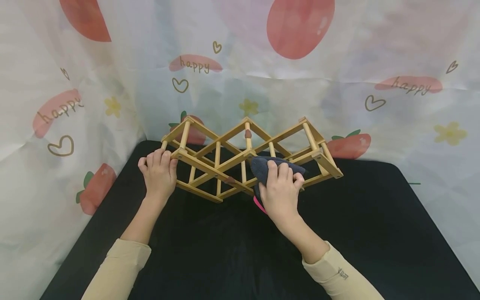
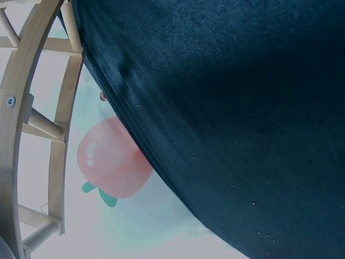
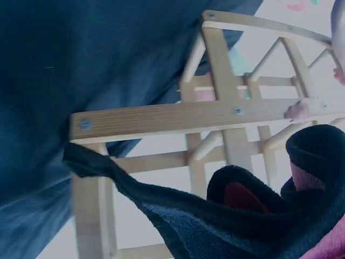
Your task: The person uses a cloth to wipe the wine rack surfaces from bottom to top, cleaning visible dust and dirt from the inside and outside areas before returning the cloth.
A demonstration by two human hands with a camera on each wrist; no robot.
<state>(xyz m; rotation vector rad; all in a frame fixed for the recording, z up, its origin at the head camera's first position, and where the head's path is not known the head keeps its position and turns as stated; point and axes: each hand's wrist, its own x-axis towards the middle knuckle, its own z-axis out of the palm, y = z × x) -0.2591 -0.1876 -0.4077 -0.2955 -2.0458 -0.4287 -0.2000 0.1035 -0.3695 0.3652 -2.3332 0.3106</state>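
We judge wiping unfinished: left hand [image 1: 159, 171] grips wooden lattice rack [image 1: 234, 161], nine o'clock; right hand [image 1: 282, 195] clutches navy cloth [image 1: 259, 167]; brown smudge [image 1: 248, 133] left at twelve.

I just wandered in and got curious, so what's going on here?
A person is handling a wooden lattice rack, opened out in a zigzag over a black-covered table. The left hand has its grip on the rack's left end, while the right hand holds a dark blue and pink cloth at the front of the right half. Reddish-brown marks show on a front slat and an upper dowel.
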